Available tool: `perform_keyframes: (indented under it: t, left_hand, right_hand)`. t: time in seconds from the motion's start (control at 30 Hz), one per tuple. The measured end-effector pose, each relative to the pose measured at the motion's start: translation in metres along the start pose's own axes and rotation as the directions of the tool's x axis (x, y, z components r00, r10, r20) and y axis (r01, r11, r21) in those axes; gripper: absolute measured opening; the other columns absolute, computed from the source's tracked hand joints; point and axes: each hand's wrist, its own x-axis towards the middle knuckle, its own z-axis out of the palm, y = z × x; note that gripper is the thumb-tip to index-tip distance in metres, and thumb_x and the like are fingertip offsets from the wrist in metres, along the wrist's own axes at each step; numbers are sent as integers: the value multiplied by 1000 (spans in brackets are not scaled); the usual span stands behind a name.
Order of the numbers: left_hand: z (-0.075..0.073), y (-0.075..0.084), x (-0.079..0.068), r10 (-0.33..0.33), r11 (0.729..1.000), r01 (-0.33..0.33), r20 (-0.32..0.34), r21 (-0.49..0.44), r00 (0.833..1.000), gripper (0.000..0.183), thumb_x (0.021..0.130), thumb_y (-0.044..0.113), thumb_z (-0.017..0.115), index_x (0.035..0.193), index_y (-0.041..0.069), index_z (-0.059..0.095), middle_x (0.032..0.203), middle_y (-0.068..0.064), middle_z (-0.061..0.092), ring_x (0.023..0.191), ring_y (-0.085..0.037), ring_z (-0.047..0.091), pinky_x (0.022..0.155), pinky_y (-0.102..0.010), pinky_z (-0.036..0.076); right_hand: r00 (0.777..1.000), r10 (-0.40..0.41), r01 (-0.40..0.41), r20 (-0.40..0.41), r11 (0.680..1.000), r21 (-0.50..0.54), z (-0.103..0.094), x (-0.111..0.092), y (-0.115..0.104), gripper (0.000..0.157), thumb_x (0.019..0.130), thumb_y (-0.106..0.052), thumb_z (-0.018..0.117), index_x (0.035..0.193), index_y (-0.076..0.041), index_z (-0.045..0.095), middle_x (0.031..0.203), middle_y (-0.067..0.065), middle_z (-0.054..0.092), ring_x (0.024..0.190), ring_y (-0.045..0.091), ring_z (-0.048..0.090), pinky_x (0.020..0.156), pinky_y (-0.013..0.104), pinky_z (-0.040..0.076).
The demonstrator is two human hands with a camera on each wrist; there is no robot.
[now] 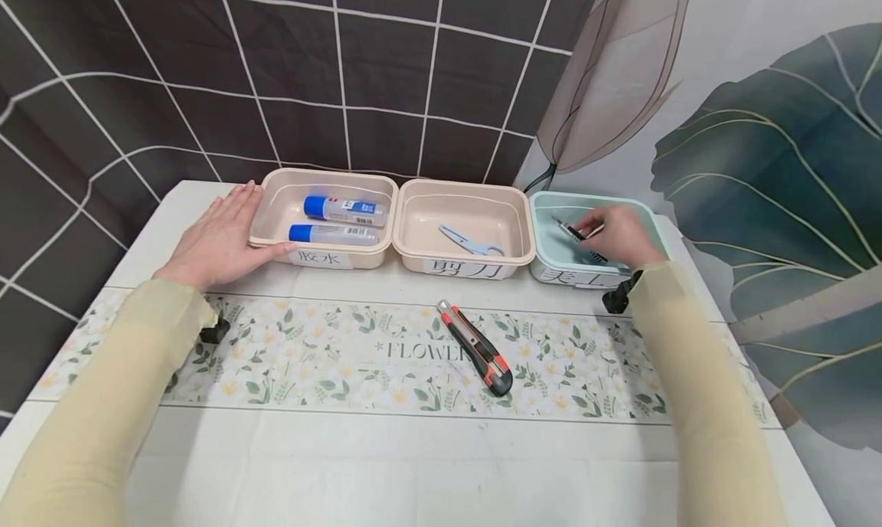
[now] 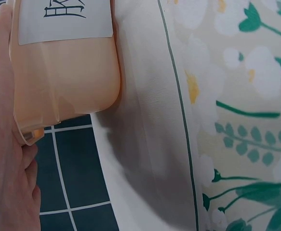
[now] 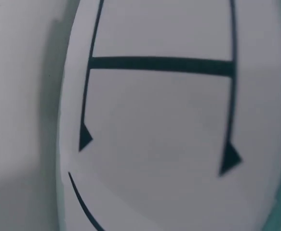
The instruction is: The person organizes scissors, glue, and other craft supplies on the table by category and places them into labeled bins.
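My left hand (image 1: 219, 240) rests against the left rim of a beige bin (image 1: 279, 205), its fingers straight and its thumb along the front corner. Two glue bottles with blue caps lie in that bin, an upper glue bottle (image 1: 354, 211) and a lower glue bottle (image 1: 338, 234). Inside the mint-green bin (image 1: 544, 263) at the right, my right hand (image 1: 616, 236) pinches a dark, slim utility knife (image 1: 568, 229), partly hidden by the fingers. A red and black utility knife (image 1: 475, 347) lies on the table in front of the bins.
A second beige bin (image 1: 427, 213) stands between the other two, with light-blue scissors (image 1: 468, 240) in it. All three bins carry white labels with Chinese writing. A flower-print strip (image 1: 289, 358) crosses the white table (image 1: 413, 473). A dark grid-pattern curtain (image 1: 289, 67) hangs behind.
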Motion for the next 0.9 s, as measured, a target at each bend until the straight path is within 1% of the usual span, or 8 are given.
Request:
perform_keyframes:
  t: [0.1,0.17,0.27,0.37,0.47,0.63,0.73,0.9]
  left_hand:
    - [0,0,0,1,1000,-1,2,0,1000,112,93,72,51,161,-5,6,166,-26,6,153,-40,5,124,-49,0]
    - [0,0,0,1,1000,-1,0,0,1000,112,93,72,52,160,-5,6,166,-26,6,153,-40,5,124,-49,0]
    - [0,1,0,-2,1000,2,0,0,1000,112,92,72,52,161,-5,6,166,-26,6,153,-40,5,124,-49,-1]
    - [0,1,0,-5,1000,5,2,-1,1000,112,92,73,52,161,-4,6,166,-26,6,153,-40,5,124,-48,-1]
    - [0,1,0,-6,1000,6,4,0,1000,113,92,73,52,161,-5,6,166,-26,6,153,-39,5,124,-48,-1]
    - [0,1,0,-6,1000,6,3,1,1000,113,92,73,51,161,-4,5,166,-26,5,153,-39,5,124,-48,-2]
    - [0,1,0,-6,1000,6,3,0,1000,113,92,73,51,161,-4,4,166,-25,5,153,-39,5,124,-47,-2]
    - [-1,2,0,-8,1000,8,7,-9,1000,112,93,73,50,161,-4,5,166,-26,5,153,-39,4,124,-48,-2]
  right_hand:
    - [1000,7,-7,10,1000,-4,2,3,2,24,83,2,79,105,6,73,94,18,69,86,32,62,66,31,48]
    - [1000,13,-13,15,1000,-1,3,3,2,24,83,2,79,105,7,72,94,18,68,87,32,61,67,33,48]
    - [999,27,-27,33,1000,2,3,4,2,24,84,3,76,107,7,72,98,21,68,92,35,62,74,40,51]
    - [997,46,-47,62,999,6,1,3,0,28,86,2,74,113,8,70,110,27,66,102,42,61,84,51,52]
    - [995,60,-60,75,998,-1,-3,1,-3,34,88,0,72,121,9,67,121,30,63,112,45,59,92,57,51]
    - [998,47,-48,47,999,11,-16,-4,-12,41,92,-9,75,129,6,64,129,29,60,117,45,58,97,59,50]
    - [999,30,-31,20,999,34,-24,-9,-20,46,93,-16,76,132,4,63,132,27,60,118,44,57,99,59,48]
    - [1000,5,-4,-30,999,43,-37,-21,-32,55,94,-30,76,137,1,61,134,26,60,122,42,57,100,59,48]
